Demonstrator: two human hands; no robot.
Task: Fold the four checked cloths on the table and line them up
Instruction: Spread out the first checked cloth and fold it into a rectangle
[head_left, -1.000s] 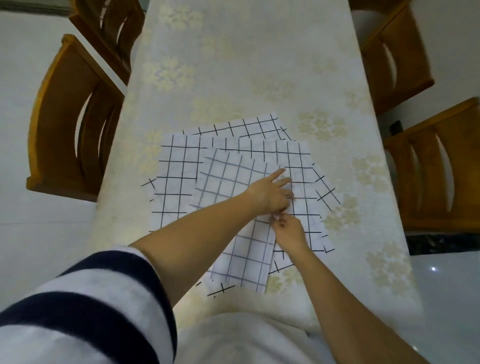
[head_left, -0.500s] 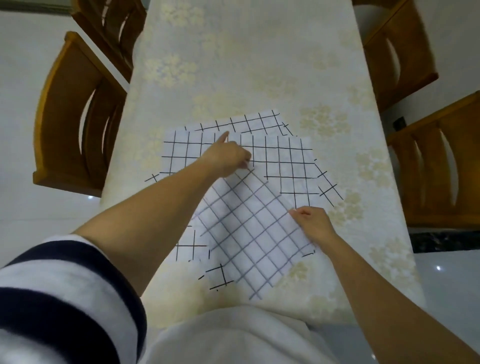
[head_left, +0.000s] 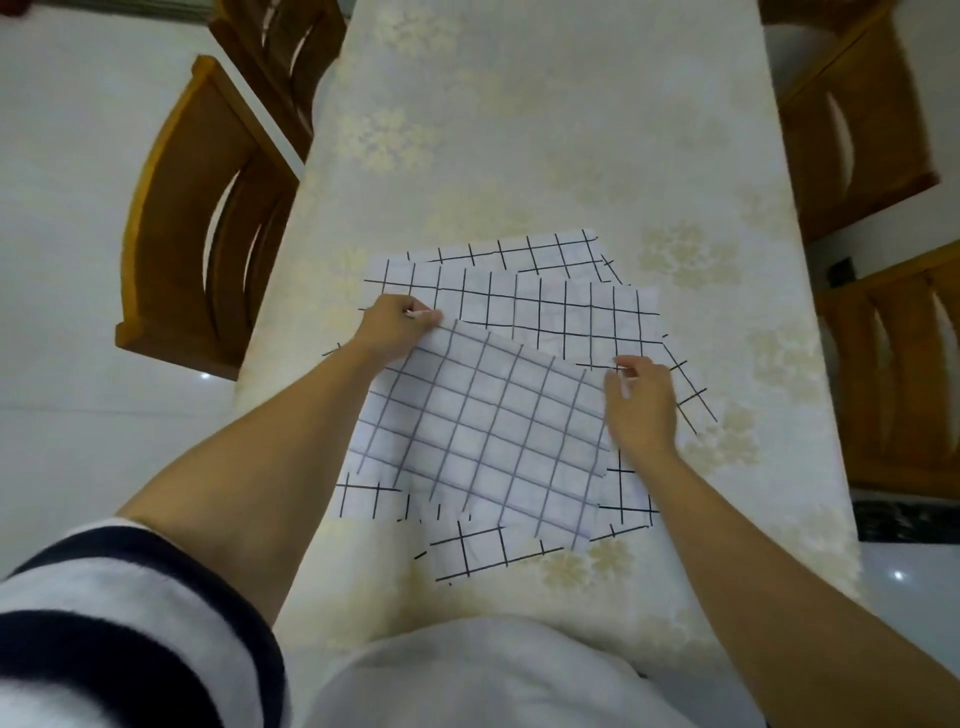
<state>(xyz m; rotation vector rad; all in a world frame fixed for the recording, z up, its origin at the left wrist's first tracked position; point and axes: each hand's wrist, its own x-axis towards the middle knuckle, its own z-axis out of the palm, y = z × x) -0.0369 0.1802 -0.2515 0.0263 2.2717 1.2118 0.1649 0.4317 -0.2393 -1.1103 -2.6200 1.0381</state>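
A white cloth with a grey check (head_left: 493, 431) lies on top of a pile of white cloths with black checks (head_left: 566, 306) in the middle of the table. My left hand (head_left: 397, 325) pinches its far left corner. My right hand (head_left: 641, 402) pinches its far right corner. The top cloth is spread wide between both hands, its far edge lifted a little. The black-checked cloths stick out unfolded and askew on all sides beneath it; one corner (head_left: 478, 556) shows near me.
The long table (head_left: 519, 130) has a pale cloth with a gold flower pattern. Wooden chairs stand at the left (head_left: 202, 234) and right (head_left: 893, 374) sides. My lap is at the table's near end.
The top cloth went from folded narrow to spread wide. My left hand moved left and my right hand moved right and farther, each taking a far corner.
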